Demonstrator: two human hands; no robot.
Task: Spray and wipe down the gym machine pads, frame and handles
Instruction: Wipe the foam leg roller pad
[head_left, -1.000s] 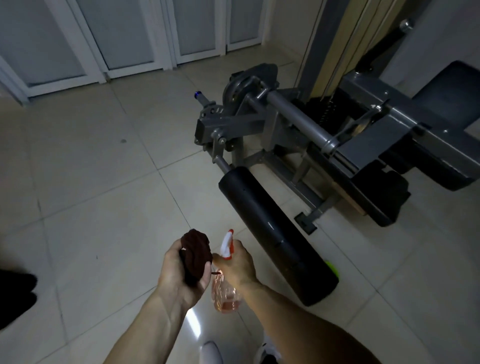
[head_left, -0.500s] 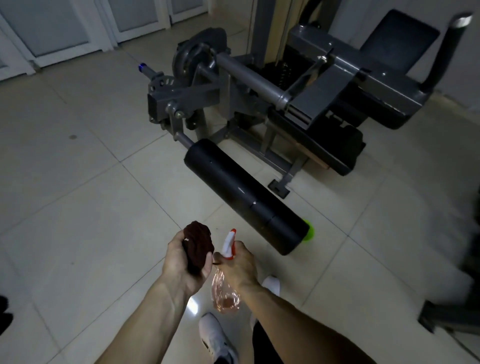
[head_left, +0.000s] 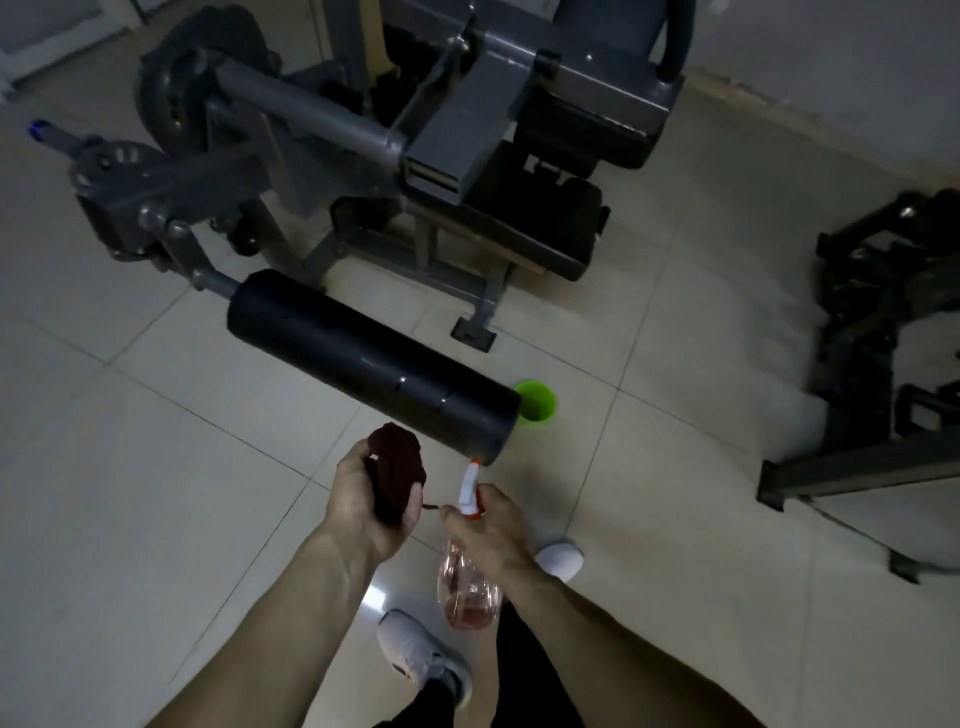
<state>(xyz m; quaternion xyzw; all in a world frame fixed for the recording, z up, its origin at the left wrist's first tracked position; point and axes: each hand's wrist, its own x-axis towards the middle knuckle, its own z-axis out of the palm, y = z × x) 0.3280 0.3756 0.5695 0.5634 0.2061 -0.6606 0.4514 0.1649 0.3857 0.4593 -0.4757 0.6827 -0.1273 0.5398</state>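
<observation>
The grey gym machine frame (head_left: 332, 130) stands ahead, with a long black roller pad (head_left: 363, 358) sticking out toward me and a dark seat pad (head_left: 545, 223) behind it. My left hand (head_left: 363, 499) grips a bunched dark red cloth (head_left: 395, 473) just below the roller's near end. My right hand (head_left: 488, 525) holds a clear spray bottle (head_left: 467, 587) with pink liquid by its neck. Its white and red nozzle (head_left: 470, 486) points up at the roller's end face, a short way from it.
A green cup (head_left: 537, 402) sits on the tiled floor behind the roller's near end. A second black machine (head_left: 872, 322) stands at the right. My white shoes (head_left: 421, 654) are below my hands. A curved black handle (head_left: 678, 36) rises at the top right.
I have stepped closer and the view has swung right and down. The roller pad now lies just above my hands, and the green cup and the right-hand machine have come into view.
</observation>
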